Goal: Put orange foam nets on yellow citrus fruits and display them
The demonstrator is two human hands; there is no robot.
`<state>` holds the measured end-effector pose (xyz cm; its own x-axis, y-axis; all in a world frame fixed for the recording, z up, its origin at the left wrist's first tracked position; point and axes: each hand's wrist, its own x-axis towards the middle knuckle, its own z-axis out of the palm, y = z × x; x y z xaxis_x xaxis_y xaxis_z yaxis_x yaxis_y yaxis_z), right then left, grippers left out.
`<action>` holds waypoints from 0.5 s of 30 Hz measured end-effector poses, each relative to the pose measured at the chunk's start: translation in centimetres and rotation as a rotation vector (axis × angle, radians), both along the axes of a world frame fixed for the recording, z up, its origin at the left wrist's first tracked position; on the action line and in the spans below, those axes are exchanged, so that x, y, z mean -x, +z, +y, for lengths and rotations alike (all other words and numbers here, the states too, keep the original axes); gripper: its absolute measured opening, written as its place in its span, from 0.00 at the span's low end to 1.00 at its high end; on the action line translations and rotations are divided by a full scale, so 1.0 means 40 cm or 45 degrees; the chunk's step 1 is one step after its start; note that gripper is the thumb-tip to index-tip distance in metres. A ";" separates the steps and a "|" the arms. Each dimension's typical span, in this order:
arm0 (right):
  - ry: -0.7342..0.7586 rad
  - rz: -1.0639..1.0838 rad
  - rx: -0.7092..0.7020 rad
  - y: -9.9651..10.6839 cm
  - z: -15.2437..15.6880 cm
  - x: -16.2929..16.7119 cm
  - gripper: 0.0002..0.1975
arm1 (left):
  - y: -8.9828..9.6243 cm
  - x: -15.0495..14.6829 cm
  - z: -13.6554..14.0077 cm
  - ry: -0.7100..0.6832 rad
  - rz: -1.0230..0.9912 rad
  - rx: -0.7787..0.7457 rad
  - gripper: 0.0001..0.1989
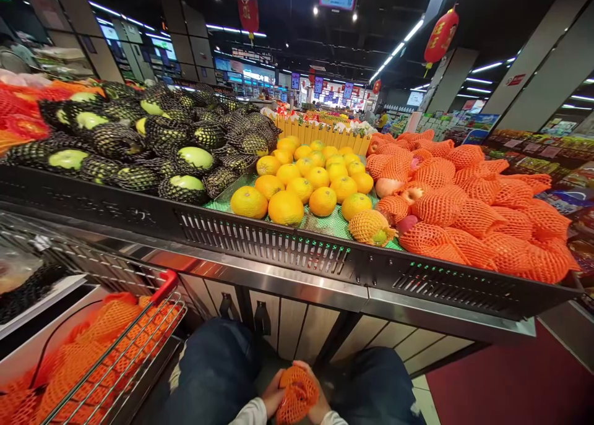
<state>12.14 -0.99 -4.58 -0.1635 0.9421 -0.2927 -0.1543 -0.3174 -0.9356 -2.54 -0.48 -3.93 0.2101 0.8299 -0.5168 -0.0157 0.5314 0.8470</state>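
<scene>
Down at the very bottom of the view there's an orange foam net [297, 395], bunched up low between the person's knees. Both hands are on it: the left hand [273, 395] has its grip closed around the left side of the net, and the right hand [319, 400] has its grip wrapped around the right side, fingers curled over the top edge. Can't tell whether there's fruit inside, the mesh hides it.

Either side of the hands you get dark trouser legs [216, 369], so the person is crouched or sitting right up against the display stand [288, 248], a long black vented tray on a steel-edged base with wooden panels.

To the left sits a shopping trolley [139, 332] with a red handle, and loads more orange nets [83, 363] are piled in and under it.

Up on the surface: yellow-orange citrus fruit [306, 187] in the middle on a green mat, one fruit in a yellow net [370, 227] just beside them, a big heap of fruit in orange nets [468, 218] on the right, and green fruit in black nets [153, 137] on the left. Red lanterns [440, 36] hang from the ceiling further back.
</scene>
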 end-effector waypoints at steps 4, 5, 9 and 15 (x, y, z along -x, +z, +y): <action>-0.084 0.089 0.096 0.021 0.010 -0.005 0.25 | -0.018 -0.002 0.021 0.171 -0.020 -0.020 0.22; -0.134 0.136 0.141 0.023 0.011 -0.008 0.24 | -0.023 -0.002 0.025 0.223 -0.035 -0.013 0.22; -0.367 0.361 0.346 0.031 0.016 -0.019 0.19 | -0.033 0.003 0.026 0.350 -0.062 0.002 0.26; -0.240 0.337 0.305 0.061 0.010 -0.013 0.19 | -0.012 0.013 0.017 0.401 -0.019 -0.069 0.32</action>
<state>12.68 -0.61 -2.14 -0.0937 0.8731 -0.4784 -0.4563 -0.4647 -0.7588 -3.08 0.21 -4.43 -0.0540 0.8818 -0.4685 -0.1849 0.4522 0.8725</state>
